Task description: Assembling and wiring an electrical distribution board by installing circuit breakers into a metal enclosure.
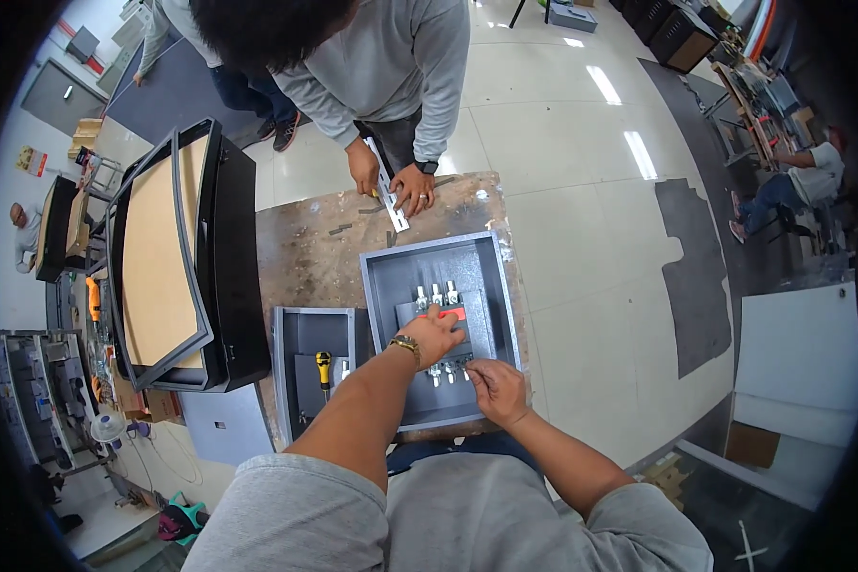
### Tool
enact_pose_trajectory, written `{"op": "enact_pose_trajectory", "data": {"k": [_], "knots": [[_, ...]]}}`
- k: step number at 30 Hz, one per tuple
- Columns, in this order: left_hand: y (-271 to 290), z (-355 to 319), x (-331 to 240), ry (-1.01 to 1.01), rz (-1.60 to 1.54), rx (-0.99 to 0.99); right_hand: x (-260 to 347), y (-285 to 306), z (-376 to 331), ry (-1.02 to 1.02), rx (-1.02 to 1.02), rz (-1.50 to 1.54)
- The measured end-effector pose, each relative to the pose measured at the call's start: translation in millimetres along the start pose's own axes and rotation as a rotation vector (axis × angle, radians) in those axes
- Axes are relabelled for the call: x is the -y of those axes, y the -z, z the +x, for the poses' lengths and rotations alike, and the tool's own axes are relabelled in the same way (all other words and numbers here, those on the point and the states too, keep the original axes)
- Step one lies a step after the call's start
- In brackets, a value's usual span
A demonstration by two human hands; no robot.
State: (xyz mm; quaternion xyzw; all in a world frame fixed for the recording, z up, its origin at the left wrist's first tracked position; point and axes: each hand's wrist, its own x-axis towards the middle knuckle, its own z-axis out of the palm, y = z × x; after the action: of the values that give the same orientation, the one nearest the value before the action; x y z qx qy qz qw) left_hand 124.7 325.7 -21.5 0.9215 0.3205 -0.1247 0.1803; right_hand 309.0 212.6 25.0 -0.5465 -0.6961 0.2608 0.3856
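Observation:
A grey metal enclosure box (pixel 508 315) lies open on the workbench in front of me. Inside it is an electrical switch unit (pixel 412 313) with a red part on top and silver terminal lugs (pixel 437 294) along its far and near sides. My left hand (pixel 433 336) reaches over the unit, its fingers closed round the red part, a wristwatch on that arm. At the near right terminals my right hand (pixel 498 389) is closed in a pinch. Whatever its fingertips hold is too small to make out.
To the left, a smaller grey box (pixel 282 367) holds a yellow-and-black screwdriver (pixel 324 370). A large black cabinet (pixel 236 267) stands beyond it. Across the worn wooden workbench (pixel 300 234), a co-worker's hands (pixel 412 187) hold a white slotted strip (pixel 391 202).

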Motion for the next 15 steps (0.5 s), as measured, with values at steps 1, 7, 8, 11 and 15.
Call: {"op": "enact_pose_trajectory", "data": {"k": [1, 7, 8, 11, 15], "knots": [[0, 0, 0, 0.001, -0.005, 0.003, 0, 0, 0, -0.003, 0.003, -0.002], [-2, 1, 0, 0.003, -0.010, 0.009, 0, 2, -1, -0.004, 0.014, -0.011], [-3, 1, 0, 0.004, -0.008, 0.008, 0, 2, -1, -0.002, 0.016, -0.014], [-8, 1, 2, -0.006, -0.003, -0.008, 0, 2, -2, -0.001, 0.013, -0.013], [-5, 5, -1, -0.042, -0.016, -0.047, 0, 5, -5, -0.045, 0.016, 0.002]]}}
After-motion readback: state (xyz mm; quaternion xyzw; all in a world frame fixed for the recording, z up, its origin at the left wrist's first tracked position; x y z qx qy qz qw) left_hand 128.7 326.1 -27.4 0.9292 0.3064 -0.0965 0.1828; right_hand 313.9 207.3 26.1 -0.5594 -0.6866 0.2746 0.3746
